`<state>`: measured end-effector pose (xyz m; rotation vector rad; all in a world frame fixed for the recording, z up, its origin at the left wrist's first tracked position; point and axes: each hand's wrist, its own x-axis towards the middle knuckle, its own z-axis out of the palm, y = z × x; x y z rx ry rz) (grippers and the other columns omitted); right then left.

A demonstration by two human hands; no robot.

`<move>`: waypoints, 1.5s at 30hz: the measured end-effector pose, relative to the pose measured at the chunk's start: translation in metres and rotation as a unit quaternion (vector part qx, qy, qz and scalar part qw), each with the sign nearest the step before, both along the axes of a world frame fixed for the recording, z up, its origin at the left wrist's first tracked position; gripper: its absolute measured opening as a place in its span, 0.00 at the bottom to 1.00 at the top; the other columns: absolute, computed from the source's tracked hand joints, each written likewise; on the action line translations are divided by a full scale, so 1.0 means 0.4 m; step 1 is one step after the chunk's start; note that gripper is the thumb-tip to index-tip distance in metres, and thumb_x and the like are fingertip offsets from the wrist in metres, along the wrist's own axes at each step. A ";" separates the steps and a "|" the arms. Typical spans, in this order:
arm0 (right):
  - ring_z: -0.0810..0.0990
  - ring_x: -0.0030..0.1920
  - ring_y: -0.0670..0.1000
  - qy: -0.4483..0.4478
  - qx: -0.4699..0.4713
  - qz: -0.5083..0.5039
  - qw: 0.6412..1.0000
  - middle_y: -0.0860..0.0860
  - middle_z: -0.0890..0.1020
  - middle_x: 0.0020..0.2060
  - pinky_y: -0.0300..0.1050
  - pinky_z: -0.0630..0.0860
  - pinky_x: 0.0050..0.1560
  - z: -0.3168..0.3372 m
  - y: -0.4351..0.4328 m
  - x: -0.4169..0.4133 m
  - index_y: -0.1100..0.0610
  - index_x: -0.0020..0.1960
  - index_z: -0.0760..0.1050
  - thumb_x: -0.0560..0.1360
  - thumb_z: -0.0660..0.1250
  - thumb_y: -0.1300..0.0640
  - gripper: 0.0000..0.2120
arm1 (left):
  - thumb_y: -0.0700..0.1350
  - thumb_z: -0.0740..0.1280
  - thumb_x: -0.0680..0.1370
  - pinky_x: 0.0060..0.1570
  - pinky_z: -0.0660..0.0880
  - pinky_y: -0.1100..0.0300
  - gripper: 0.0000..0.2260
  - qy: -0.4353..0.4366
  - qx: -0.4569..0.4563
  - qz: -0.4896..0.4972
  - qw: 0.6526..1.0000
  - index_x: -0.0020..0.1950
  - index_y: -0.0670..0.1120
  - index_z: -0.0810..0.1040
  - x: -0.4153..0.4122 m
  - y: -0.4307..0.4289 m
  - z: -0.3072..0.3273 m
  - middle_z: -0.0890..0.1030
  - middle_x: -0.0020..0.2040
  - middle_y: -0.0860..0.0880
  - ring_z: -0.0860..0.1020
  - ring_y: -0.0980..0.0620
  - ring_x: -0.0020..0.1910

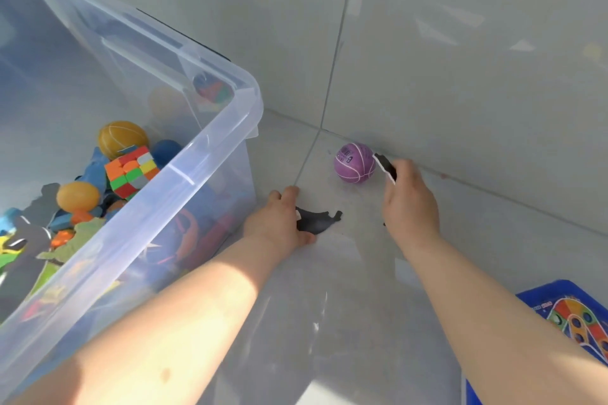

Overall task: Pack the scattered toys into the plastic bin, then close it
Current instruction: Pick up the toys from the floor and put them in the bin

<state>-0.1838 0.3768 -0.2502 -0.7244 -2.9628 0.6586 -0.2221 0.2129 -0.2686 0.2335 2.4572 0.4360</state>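
Observation:
The clear plastic bin (210,141) stands open at the left, holding several toys: a colour cube (131,171), yellow balls (121,138) and flat pieces. On the floor right of the bin, my left hand (279,220) presses on a flat black toy piece (317,220) and grips its near end. My right hand (409,197) holds a small black-and-white flat piece (385,166), raised beside a purple ball (354,162) that rests by the wall. No lid is in view.
A tiled wall (460,59) rises close behind the ball and the bin. A blue tray with a colourful game board (572,316) lies at the lower right corner. Grey floor tiles (329,306) spread between my arms.

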 end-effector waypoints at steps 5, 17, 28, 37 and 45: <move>0.77 0.50 0.65 -0.057 0.078 0.111 0.989 0.59 0.66 0.63 0.47 0.64 0.40 0.038 -0.023 -0.119 0.60 0.64 0.65 0.79 0.54 0.63 0.14 | 0.50 0.70 0.71 0.51 0.72 0.56 0.24 0.000 0.018 0.004 1.000 0.63 0.47 0.65 0.003 -0.010 -0.005 0.68 0.62 0.47 0.75 0.44 0.58; 0.75 0.58 0.60 -0.183 0.040 0.163 0.969 0.57 0.64 0.67 0.47 0.72 0.55 0.033 -0.075 -0.124 0.53 0.70 0.60 0.81 0.52 0.50 0.19 | 0.52 0.70 0.70 0.47 0.73 0.55 0.25 0.013 -0.024 -0.016 0.999 0.61 0.44 0.65 -0.002 -0.011 0.010 0.64 0.63 0.45 0.76 0.43 0.56; 0.75 0.57 0.60 -0.074 -0.129 0.011 0.989 0.55 0.67 0.63 0.42 0.66 0.50 0.057 -0.016 0.019 0.49 0.67 0.65 0.80 0.53 0.49 0.16 | 0.53 0.64 0.75 0.42 0.67 0.63 0.12 0.013 -0.051 -0.046 0.998 0.54 0.49 0.71 0.109 -0.045 0.056 0.79 0.57 0.50 0.77 0.48 0.56; 0.72 0.55 0.51 0.101 -0.232 0.021 0.967 0.55 0.72 0.64 0.34 0.60 0.50 0.340 -0.030 0.042 0.50 0.67 0.67 0.80 0.53 0.53 0.16 | 0.61 0.60 0.70 0.32 0.65 0.61 0.12 0.276 0.190 -0.087 0.938 0.48 0.56 0.67 0.199 -0.074 0.483 0.73 0.42 0.58 0.72 0.56 0.47; 0.74 0.55 0.52 0.181 -0.229 0.182 0.939 0.50 0.73 0.55 0.37 0.64 0.46 0.500 -0.355 -0.075 0.45 0.64 0.67 0.80 0.54 0.50 0.14 | 0.40 0.66 0.74 0.56 0.68 0.47 0.13 0.328 -0.010 0.216 0.920 0.59 0.43 0.75 0.116 -0.374 0.461 0.75 0.60 0.41 0.71 0.37 0.59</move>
